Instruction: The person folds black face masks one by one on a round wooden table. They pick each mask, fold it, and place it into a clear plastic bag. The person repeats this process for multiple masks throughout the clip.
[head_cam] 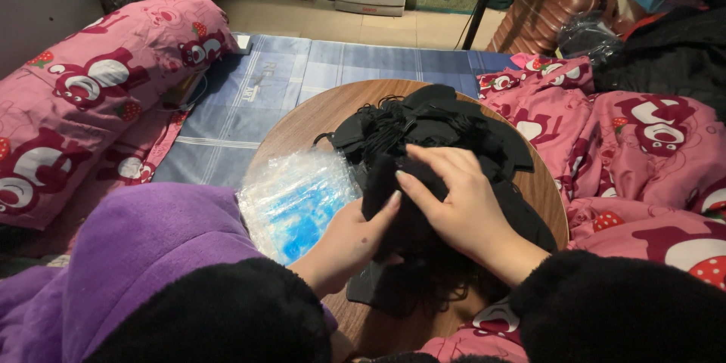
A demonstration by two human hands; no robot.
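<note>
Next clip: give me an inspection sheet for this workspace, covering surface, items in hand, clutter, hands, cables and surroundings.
Surface: round wooden table, set over a blue checked mat.
Items in hand: pile of black face masks with ear loops, heaped mid-table.
Clutter: stack of clear plastic bags showing blue inside, left of the pile.
Hands: left hand grips the pile's near edge; right hand lies on top, fingers spread.
Cables: thin cord by the white device on the mat.
Surroundings: pink bear-print pillow, matching blanket, brown suitcase, purple fleece.
</note>
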